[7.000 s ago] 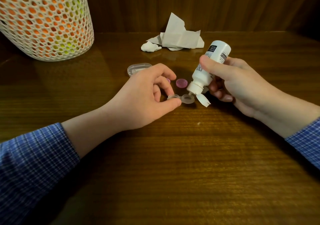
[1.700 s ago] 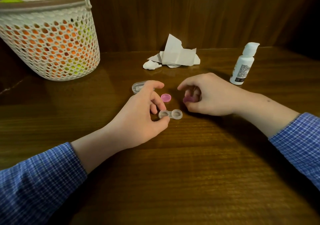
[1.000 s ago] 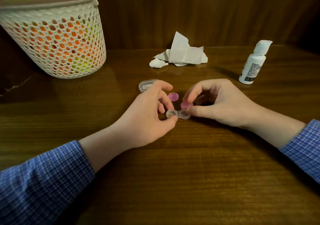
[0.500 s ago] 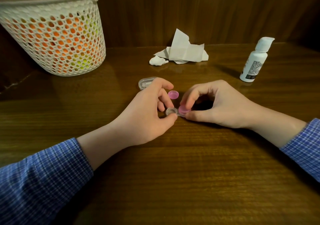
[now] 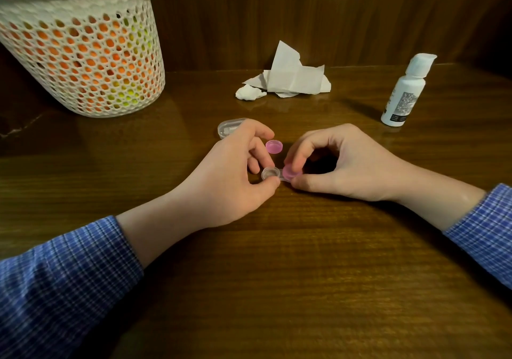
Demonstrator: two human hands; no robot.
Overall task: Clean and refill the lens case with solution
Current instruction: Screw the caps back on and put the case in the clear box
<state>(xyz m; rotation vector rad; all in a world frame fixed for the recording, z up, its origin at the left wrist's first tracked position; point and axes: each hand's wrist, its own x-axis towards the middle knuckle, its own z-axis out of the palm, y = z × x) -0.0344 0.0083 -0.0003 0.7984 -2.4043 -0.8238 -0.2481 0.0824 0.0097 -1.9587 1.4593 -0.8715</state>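
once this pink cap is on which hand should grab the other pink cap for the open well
Probably the right hand: it already pinches the pink cap, while the left hand pins the lens case. The loose cap lies just behind both hands.

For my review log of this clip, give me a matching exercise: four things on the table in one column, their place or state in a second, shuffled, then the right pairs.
Things:
1. solution bottle
2. loose pink cap
3. lens case
4. crumpled tissue

Places or states:
A. lying on the table just beyond the left hand's fingers
B. at the back of the table, by the wall
C. standing upright, far right, lid closed
D. held by the left hand while the right hand sets a pink cap on one well

Pairs: 1-C, 2-A, 3-D, 4-B
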